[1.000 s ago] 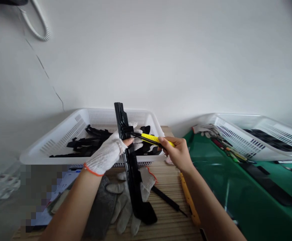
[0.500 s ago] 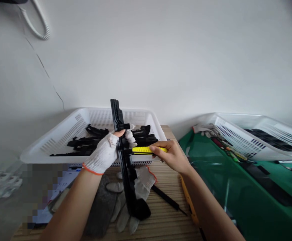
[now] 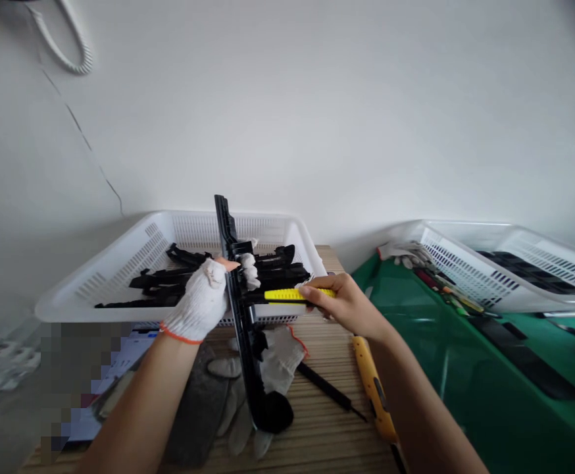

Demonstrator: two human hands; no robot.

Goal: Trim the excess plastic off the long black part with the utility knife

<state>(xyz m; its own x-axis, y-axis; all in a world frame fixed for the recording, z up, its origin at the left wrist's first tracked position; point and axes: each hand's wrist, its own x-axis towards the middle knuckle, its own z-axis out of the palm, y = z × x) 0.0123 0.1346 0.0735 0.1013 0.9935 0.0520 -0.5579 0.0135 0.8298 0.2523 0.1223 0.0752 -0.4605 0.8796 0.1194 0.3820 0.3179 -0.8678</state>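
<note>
My left hand, in a white knit glove with a bare thumb tip, is closed around a long black plastic part. The part stands steeply tilted, its rounded end low and towards me. Bare and closed, my right hand grips a yellow utility knife that points left at the part's edge. Whether its blade touches the part I cannot tell. Behind the part is a white plastic basket with several similar black pieces.
On the wooden table lie a white work glove, a thin black tool and a yellow-orange tool. To the right, a green surface bears another white basket, gloves and pens. A hand shows at the far right edge.
The black part has turned slightly in my left hand. My right hand and the knife have shifted a little to the right. More of the yellow-orange tool shows.
</note>
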